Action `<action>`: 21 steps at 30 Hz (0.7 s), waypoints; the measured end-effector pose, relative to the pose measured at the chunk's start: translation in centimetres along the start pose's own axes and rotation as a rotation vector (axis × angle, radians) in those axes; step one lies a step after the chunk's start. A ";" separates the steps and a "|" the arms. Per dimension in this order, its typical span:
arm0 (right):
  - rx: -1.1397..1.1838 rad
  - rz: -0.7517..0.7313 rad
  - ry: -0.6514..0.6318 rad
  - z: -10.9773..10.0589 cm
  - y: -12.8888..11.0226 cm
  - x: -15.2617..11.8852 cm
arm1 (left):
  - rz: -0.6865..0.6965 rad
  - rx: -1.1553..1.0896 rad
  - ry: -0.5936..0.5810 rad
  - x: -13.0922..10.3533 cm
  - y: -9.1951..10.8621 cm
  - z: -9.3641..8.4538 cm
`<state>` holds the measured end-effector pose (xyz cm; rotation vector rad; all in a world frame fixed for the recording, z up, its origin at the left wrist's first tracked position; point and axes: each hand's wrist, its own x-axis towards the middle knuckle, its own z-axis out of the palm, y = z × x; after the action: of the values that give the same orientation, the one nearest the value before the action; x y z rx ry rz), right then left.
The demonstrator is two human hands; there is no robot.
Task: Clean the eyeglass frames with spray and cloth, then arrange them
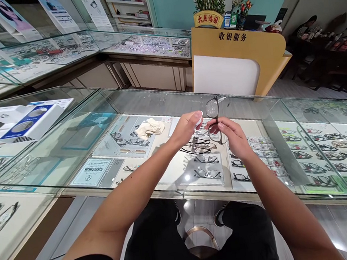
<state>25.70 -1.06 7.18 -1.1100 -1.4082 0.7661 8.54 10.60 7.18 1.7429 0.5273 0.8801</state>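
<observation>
Over the glass display case (166, 188), my right hand (232, 135) grips a pair of dark-framed glasses (212, 108) near the bridge, with the frame turned upright on its side. To its left, my left hand (188, 127) is closed round a small white item (200, 119), partly hidden by the fingers; what it is I cannot make out. The left hand is a little apart from the glasses. A crumpled cream cloth (149, 128) lies on the case to the left of my hands.
Rows of eyeglasses (207, 173) lie inside the case. White and blue boxes (28, 123) stand at the left. Beyond are a yellow counter (239, 48) with plants and more glass cases (143, 48). A person (306, 25) is at the far right.
</observation>
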 end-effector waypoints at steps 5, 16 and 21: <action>0.035 0.021 0.125 -0.7 0.5 0.4 | 0.035 0.065 -0.041 -0.5 0.4 0.3; 0.043 0.025 0.128 -0.8 0.9 0.5 | -0.004 0.101 -0.132 -0.6 -0.1 0.4; 0.103 0.013 0.149 -1.2 1.2 0.7 | -0.030 0.035 0.074 1.1 -0.8 -2.5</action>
<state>27.11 -0.16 6.57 -1.0744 -1.2244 0.7411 7.35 13.19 7.17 1.7346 0.6191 0.9220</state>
